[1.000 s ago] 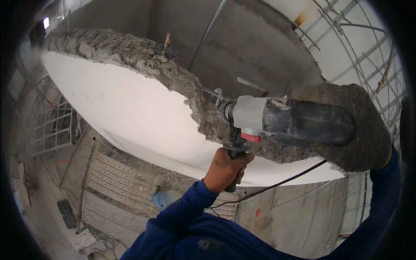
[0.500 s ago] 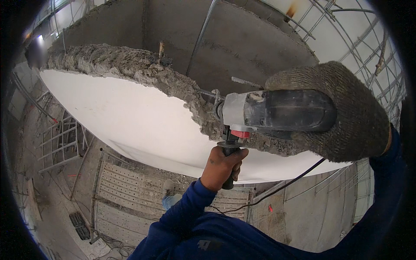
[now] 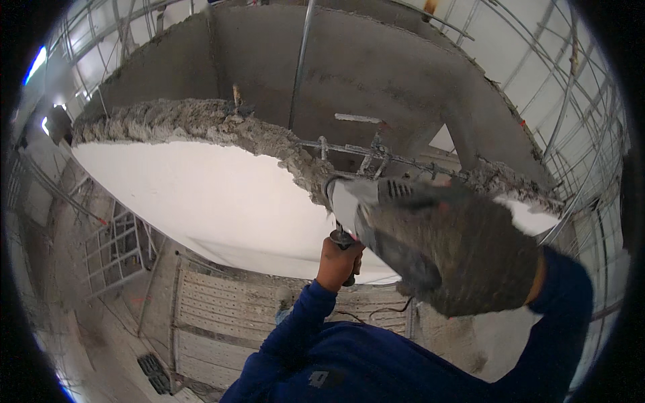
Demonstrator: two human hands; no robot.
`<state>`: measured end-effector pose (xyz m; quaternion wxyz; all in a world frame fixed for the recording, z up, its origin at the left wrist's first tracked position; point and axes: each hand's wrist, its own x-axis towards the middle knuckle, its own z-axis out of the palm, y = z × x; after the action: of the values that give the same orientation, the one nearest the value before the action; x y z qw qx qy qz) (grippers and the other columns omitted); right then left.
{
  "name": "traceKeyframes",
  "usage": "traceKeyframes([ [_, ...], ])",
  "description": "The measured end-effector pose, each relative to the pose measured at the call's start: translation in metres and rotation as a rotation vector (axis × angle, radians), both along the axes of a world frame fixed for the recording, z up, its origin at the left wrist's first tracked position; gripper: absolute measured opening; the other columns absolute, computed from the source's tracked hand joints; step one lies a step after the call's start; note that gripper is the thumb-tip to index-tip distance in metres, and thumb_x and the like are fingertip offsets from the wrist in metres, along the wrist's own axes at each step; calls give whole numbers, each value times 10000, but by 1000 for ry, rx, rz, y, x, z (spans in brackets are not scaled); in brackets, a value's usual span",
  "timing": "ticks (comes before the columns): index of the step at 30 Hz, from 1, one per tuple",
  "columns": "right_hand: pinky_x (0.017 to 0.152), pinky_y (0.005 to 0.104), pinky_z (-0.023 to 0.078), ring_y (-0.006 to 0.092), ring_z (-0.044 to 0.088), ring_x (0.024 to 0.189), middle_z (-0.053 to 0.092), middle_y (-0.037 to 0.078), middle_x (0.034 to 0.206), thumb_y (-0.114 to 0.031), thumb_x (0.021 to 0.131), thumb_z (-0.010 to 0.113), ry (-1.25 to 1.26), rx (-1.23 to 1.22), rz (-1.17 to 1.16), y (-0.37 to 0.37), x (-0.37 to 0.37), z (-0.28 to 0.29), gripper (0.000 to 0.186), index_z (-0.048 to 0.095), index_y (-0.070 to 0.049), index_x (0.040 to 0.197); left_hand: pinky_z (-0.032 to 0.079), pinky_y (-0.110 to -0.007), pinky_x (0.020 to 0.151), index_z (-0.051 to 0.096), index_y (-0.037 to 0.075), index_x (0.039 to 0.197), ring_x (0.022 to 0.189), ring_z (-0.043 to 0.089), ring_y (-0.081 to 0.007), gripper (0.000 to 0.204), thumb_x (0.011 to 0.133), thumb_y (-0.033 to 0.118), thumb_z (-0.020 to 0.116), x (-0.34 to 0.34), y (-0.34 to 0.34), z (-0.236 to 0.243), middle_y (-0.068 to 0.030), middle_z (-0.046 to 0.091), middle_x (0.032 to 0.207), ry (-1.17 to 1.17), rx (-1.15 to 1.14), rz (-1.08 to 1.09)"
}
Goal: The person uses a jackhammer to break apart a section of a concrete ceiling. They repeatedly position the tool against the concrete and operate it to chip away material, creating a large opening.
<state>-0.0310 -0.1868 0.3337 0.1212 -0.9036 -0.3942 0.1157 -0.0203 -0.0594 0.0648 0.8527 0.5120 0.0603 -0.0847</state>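
A grey and black power hammer drill (image 3: 347,203) is held between my two hands. My bare left hand (image 3: 337,263) is closed round its upright side handle. My right hand (image 3: 470,248), in a dark knitted work glove, wraps the rear of the tool's body; the glove is blurred by motion. The tool's front is against or close to the rough broken edge of a concrete wall (image 3: 269,139); its tip is hidden. Just beyond it, exposed steel bars (image 3: 376,156) cross a broken-out gap. Smooth white facing (image 3: 201,191) curves along my side of the wall.
Dark grey concrete walls (image 3: 376,74) stand behind the broken edge, with an upright metal rod (image 3: 302,67) before them. Wire and bar lattice (image 3: 537,87) rises at the right. Below are perforated platform planks (image 3: 228,302), a metal frame (image 3: 117,252) and a dark case (image 3: 154,373).
The tool's rear has swung down toward me with my right hand, so it now lies slanted. More steel bars show behind it. My left hand keeps hold of the side handle.
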Motion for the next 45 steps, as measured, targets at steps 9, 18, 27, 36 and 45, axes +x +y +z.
traceKeyframes([
  [9,774,466,538,367,665,899,669,142,1089,-258,720,756,-275,318,-216,-105,-113,-194,691,517,-119,1354,530,-442,691,695,19,819,782,680,-371,279,815,298,692,-25,15,-105,-196,692,770,-249,916,-54],
  [18,676,446,555,393,679,793,685,191,1011,-247,683,815,87,640,-579,-138,-164,-235,865,415,-63,1428,512,-465,615,703,32,824,692,659,-389,350,789,378,752,-68,9,-37,-191,676,725,-190,1387,-257],
  [27,578,416,525,321,670,669,668,121,781,-233,746,752,-42,637,-434,-162,-123,-190,726,472,-75,1397,520,-404,660,675,1,813,710,687,-298,303,787,292,755,-60,5,-16,-165,697,762,-186,1054,-240],
  [36,741,398,573,299,716,884,681,207,1094,-123,665,783,-68,413,-404,-98,-76,-49,756,504,-45,1363,470,-326,603,669,-24,943,627,585,-150,231,838,177,712,-38,34,47,-86,656,726,-11,526,-388],
  [45,717,387,567,305,708,850,688,183,1042,-171,691,774,34,252,-752,28,-112,-15,683,528,-62,1319,439,-299,550,628,-18,965,586,553,-116,235,867,191,674,-27,136,71,-66,615,717,61,359,-802],
])
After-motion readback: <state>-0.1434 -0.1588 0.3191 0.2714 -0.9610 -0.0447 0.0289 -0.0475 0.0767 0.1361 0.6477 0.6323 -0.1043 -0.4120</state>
